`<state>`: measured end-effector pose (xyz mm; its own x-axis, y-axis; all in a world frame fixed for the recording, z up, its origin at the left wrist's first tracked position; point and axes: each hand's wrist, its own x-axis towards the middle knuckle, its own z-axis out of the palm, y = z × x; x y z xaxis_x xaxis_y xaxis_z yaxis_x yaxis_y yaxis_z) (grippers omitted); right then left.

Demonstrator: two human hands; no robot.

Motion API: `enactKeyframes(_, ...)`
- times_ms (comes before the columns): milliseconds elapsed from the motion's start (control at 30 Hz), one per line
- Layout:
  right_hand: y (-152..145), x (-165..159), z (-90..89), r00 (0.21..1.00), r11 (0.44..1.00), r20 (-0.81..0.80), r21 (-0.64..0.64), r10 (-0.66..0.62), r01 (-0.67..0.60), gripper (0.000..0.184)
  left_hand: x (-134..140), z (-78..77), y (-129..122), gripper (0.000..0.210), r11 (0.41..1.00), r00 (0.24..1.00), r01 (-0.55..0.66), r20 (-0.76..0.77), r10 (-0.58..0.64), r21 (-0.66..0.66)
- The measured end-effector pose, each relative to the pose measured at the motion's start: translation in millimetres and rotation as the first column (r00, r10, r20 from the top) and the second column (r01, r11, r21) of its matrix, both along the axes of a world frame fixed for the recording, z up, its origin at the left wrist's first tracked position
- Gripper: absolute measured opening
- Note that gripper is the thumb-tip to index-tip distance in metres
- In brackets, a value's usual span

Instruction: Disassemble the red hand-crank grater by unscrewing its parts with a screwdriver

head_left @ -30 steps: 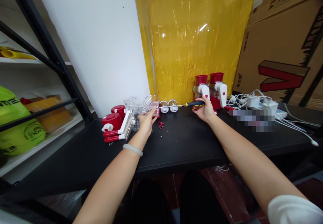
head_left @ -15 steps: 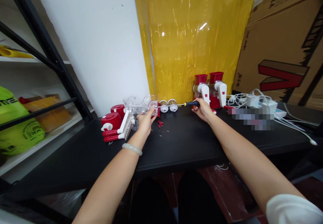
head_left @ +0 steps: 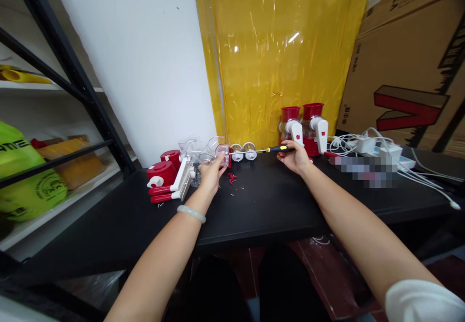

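Note:
My left hand point(head_left: 211, 173) is closed around a clear plastic housing point(head_left: 218, 144) with a red part at its right end. In my right hand point(head_left: 296, 158) is the black and yellow handle of a screwdriver point(head_left: 273, 149), held level. Its long shaft points left, and the tip meets the housing's right end near my left fingertips; the exact contact is too small to make out. Two white-rimmed drums point(head_left: 249, 151) stand just behind the shaft. Below my left fingers lie small red pieces point(head_left: 232, 179) and a few tiny screws point(head_left: 242, 188).
Red bases point(head_left: 162, 173) and white crank handles with red grips point(head_left: 162, 198) lie at the left. Two assembled red-and-white rotary graters point(head_left: 313, 128) stand behind my right hand. White cables and adapters point(head_left: 365, 144) cover the black table's point(head_left: 269, 210) right side, before a cardboard box point(head_left: 395, 60).
The screwdriver handle has turned, showing a yellow patch that was hidden before, and my right fingers have shifted on it. My left hand keeps its hold. The whole view moved slightly.

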<state>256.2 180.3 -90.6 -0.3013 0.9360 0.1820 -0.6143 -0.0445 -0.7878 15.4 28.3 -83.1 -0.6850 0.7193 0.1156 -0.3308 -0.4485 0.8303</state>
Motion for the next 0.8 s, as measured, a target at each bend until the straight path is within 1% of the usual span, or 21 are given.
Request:
enactKeyframes(133, -1.1, -0.4, 0.0, 1.000, 1.000, 0.007, 0.027, -0.006, 0.006, 0.013, -0.6, 0.4, 0.0, 0.046, 1.000, 1.000, 0.001, -0.007, -0.001, -0.008)
enactKeyframes(167, -1.0, -0.9, -0.4, 1.000, 0.999, 0.019, 0.039, -0.011, 0.010, 0.017, -0.8, 0.4, 0.1, 0.047, 1.000, 1.000, 0.001, -0.008, -0.001, -0.008)
enactKeyframes(267, 0.4, -2.8, -2.2, 0.998, 0.997, 0.067, 0.071, -0.023, 0.019, 0.035, -1.3, 0.4, 0.5, 0.048, 1.000, 1.000, 0.001, -0.008, -0.001, -0.004)
enactKeyframes(333, 1.6, -4.0, -3.3, 0.994, 0.996, 0.100, 0.085, -0.045, 0.036, 0.040, -1.3, 0.1, 0.7, 0.048, 1.000, 1.000, 0.002, -0.010, -0.002, 0.002)
enactKeyframes(433, 3.2, -5.5, -4.5, 0.989, 0.994, 0.125, 0.091, -0.074, 0.063, 0.036, -1.2, -0.4, 0.9, 0.048, 1.000, 1.000, 0.000, -0.007, 0.000, 0.010)
enactKeyframes(533, 4.5, -7.1, -4.8, 0.992, 0.996, 0.107, 0.063, -0.064, 0.058, 0.031, -1.7, -0.5, 1.3, 0.048, 1.000, 1.000, 0.000, -0.008, 0.000, 0.006)
enactKeyframes(700, 5.4, -7.0, -5.3, 0.998, 0.998, 0.035, 0.025, -0.055, 0.054, 0.022, -2.4, -1.1, 2.3, 0.048, 1.000, 1.000, -0.014, -0.024, 0.014, -0.008)
enactKeyframes(800, 4.1, -4.2, -5.2, 1.000, 1.000, -0.024, -0.002, -0.019, 0.019, 0.020, -2.5, -2.1, 2.6, 0.048, 1.000, 1.000, -0.014, -0.028, 0.014, -0.003)
